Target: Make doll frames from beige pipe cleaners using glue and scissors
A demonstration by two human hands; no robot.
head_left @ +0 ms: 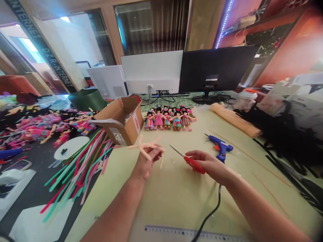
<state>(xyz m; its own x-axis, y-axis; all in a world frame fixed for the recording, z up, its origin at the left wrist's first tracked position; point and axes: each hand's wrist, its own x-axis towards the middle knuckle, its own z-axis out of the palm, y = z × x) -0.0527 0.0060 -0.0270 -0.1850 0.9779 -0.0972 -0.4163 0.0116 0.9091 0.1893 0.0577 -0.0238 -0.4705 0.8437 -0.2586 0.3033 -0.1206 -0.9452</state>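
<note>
Peach figure [144, 146] juts beyond the pinching left hand [149, 161]; right hand [210, 165] grips red scissors [194, 164].

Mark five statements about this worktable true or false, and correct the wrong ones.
1. The right hand holds a red-handled tool. True.
2. The blue glue gun lies on the table. True.
3. The left hand holds the blue glue gun. False: it holds a peach stick figure.
4. The ruler lies behind the dolls. False: it lies near the person, well in front of them.
5. The cardboard box is closed. False: its top is open.
</note>
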